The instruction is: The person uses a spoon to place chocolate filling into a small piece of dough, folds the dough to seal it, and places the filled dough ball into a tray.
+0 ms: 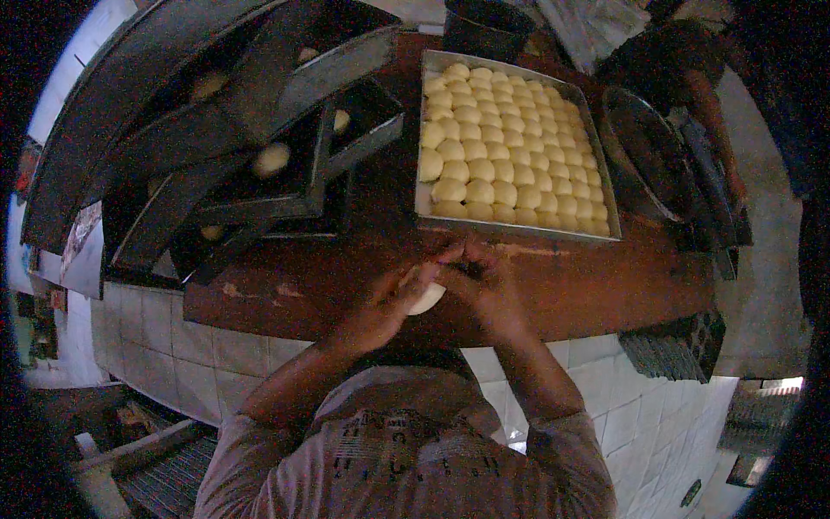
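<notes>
My left hand [392,300] is closed around a pale piece of dough [426,301], whose rounded lower end sticks out by the palm. Close beside it, my right hand [491,289] has its fingertips near those of the left, over the front part of a reddish-brown table [583,279]. Blur hides whether the right fingers pinch anything. Just beyond both hands lies a square metal tray [519,228], filled with rows of smooth dough balls [512,139] set against one another.
Dark metal baking pans [259,207] are piled at the left, a dough ball [271,159] visible in one. A black bucket [486,29] stands behind the tray. Right of it are a round metal pan [648,156] and another person's arm [716,130]. A dark crate [677,347] sits below the table's right end.
</notes>
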A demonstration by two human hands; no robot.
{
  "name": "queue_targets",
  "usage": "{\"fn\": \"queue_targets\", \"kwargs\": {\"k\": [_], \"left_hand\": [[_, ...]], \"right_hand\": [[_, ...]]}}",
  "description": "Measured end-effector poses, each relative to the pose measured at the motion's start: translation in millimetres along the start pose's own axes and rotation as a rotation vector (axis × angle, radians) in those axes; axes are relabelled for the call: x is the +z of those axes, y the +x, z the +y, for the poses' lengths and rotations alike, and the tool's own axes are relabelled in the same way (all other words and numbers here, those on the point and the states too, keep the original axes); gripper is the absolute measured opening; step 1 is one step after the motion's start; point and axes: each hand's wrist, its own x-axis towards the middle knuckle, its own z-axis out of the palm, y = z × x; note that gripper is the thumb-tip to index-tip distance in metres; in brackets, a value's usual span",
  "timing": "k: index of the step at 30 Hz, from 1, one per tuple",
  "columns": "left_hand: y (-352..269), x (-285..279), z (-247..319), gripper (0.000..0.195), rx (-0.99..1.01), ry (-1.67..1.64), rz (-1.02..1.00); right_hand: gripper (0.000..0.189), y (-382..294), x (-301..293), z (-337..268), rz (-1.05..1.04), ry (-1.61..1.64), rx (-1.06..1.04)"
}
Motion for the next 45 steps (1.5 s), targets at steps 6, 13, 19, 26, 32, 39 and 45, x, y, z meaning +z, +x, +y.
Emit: {"fn": "queue_targets", "kwargs": {"k": [6, 13, 19, 26, 32, 39, 45], "left_hand": [[0, -19, -43, 0.045, -0.325, -0.624, -0.033], [4, -7, -13, 0.048, -0.348, -0.176, -0.013], [15, -35, -9, 0.064, -0.271, -0.279, -0.154], [35, -32, 11, 0.089, -0.267, -0.920, -0.219], [8, -1, -3, 0.069, 0.150, -0.580, -0.020], [11, -10, -35, 0.053, 0.067, -0.077, 0.349], [6, -27, -56, 0.050, 0.184, 0.599, 0.401]], "right_hand": [[0.017, -9, 7, -9, 0.051, -0.723, -0.660], [0.016, 7, 2, 1, -0.095, -0.037, -0.120], [0.020, -23, 16, -3, -0.024, -0.808, -0.640], [0.011, -15, 23, 12, -0.214, -0.196, -0.393], [0.008, -2, 32, 9, 0.028, 0.798, 0.205], [0.019, 12, 16, 55, -0.018, -0.227, -0.153], [0.038, -14, 41, -6, 0.210, -0.691, -0.620]]}}
